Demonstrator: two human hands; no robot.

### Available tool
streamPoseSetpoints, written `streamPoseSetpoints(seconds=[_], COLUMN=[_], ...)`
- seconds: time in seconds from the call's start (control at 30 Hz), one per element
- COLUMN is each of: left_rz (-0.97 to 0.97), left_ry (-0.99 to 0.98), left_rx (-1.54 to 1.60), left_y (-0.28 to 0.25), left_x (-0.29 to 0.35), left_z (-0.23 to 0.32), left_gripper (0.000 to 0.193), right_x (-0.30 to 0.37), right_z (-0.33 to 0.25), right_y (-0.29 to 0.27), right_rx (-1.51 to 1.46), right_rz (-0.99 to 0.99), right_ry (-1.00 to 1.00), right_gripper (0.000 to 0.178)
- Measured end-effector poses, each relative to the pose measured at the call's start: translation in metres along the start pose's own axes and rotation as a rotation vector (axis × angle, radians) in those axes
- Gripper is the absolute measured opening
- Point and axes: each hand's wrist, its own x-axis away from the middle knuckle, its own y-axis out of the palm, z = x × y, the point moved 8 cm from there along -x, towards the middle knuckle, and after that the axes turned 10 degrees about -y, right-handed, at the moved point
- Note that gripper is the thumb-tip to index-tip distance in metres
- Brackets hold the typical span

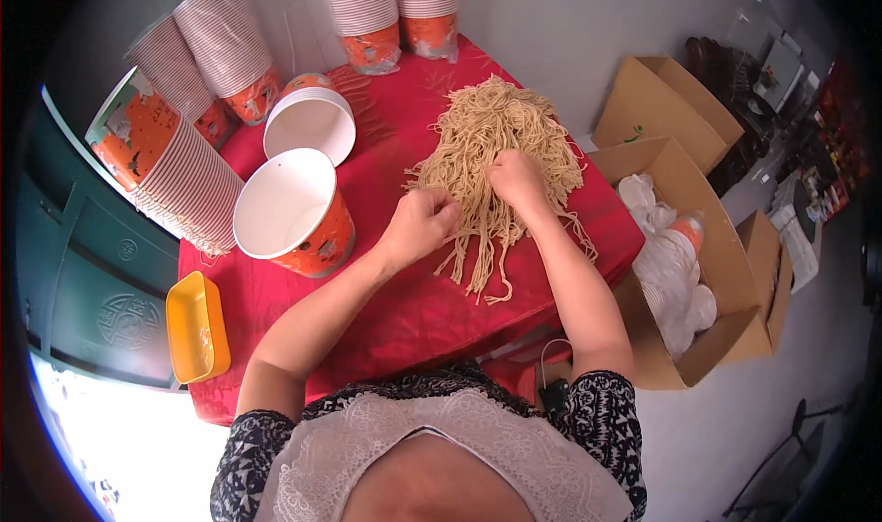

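A heaped pile of tan noodles (491, 118) lies on the red tablecloth, its loose strands trailing toward me. My right hand (517, 180) is closed in a fist on the middle of the pile, gripping strands. At the pile's left edge, my left hand (421, 228) is also closed, with strands at its fingers; its palm side is hidden. Left of that hand stands a large orange paper bucket (317, 244), white inside, with nothing in it. Behind the bucket, more nested paper buckets (312, 129) lie tilted with their mouths toward me.
Tall stacks of paper buckets (188, 187) line the table's left side, and further wrapped stacks (361, 12) stand at the back. A yellow plastic tray (198, 329) sits at the left edge. On the right, an open cardboard box (726, 274) holds bagged white cups.
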Motion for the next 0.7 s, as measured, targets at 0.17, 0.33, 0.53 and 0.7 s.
streamPoseSetpoints(seconds=[0.17,0.33,0.53,0.7], left_rz=[-0.02,-0.109,-0.22,-0.186], left_ry=[-0.162,-0.241,-0.375,-0.417], left_rx=[0.178,0.558,0.659,0.684], left_y=[-0.007,0.01,0.034,0.033], left_x=[-0.034,-0.058,-0.068,-0.069], left_z=[-0.02,-0.013,-0.012,-0.017], left_gripper=[0.02,0.019,0.016,0.013], right_x=[0.014,0.022,0.047,0.065], right_z=[0.009,0.012,-0.006,-0.004], right_y=[0.01,0.012,0.018,0.014], right_rx=[-0.842,-1.097,-1.193,-1.265], right_rz=[-0.089,-0.18,-0.331,-0.34], right_ry=[0.355,0.448,0.435,0.44], right_gripper=[0.004,0.006,0.006,0.003])
